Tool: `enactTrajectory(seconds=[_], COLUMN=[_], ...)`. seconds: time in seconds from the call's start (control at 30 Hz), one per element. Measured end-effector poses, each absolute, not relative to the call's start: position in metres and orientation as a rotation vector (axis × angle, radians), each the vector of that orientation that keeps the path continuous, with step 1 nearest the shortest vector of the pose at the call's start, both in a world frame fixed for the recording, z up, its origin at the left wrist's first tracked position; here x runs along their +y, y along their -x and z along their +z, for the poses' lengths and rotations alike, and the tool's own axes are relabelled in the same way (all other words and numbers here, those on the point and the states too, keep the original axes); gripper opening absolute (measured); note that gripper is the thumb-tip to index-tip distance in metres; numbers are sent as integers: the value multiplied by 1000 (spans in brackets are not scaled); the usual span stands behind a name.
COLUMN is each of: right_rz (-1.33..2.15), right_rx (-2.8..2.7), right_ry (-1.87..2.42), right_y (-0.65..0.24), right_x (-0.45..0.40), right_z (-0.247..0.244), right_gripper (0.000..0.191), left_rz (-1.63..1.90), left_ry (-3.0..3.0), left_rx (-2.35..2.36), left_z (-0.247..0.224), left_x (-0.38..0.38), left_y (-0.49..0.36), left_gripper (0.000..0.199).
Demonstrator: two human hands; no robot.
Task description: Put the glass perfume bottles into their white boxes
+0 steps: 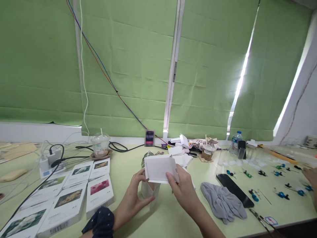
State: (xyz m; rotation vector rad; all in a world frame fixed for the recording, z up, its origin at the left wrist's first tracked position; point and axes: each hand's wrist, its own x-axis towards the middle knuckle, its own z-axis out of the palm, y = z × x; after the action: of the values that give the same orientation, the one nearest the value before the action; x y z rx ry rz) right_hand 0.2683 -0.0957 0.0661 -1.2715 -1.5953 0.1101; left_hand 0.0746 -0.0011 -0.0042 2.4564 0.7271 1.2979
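L hand [131, 195] grips a white box [158, 169] at its L side, thumb out front; R hand [185, 185] pinches the box's R side, thumb on the front panel. Box is ctr, over the tabletop [162, 226]; can't tell if its base touches. White cartons [179, 152] just behind. Flat picture boxes [100, 195] to L. Grey cloth [223, 202] near R forearm, w/ black phone [234, 190] beside it. Another person's hand [309, 178] at far R edge.
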Motion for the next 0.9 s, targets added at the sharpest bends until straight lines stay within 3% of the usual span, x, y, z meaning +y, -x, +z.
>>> enactTrajectory(seconds=[0.37,0.9], right_rz=[25,69], right_rx=[-1864,-2207], right_ry=[1418,1477], right_y=[-279,-285], right_x=[-107,-97], right_z=[73,111], right_gripper=[20,16], left_rz=[1362,1296], left_ry=[-2496,-2524], left_rx=[681,688], left_z=[-1,-6], left_x=[-5,-9], left_y=[-75,-78], left_gripper=[67,78])
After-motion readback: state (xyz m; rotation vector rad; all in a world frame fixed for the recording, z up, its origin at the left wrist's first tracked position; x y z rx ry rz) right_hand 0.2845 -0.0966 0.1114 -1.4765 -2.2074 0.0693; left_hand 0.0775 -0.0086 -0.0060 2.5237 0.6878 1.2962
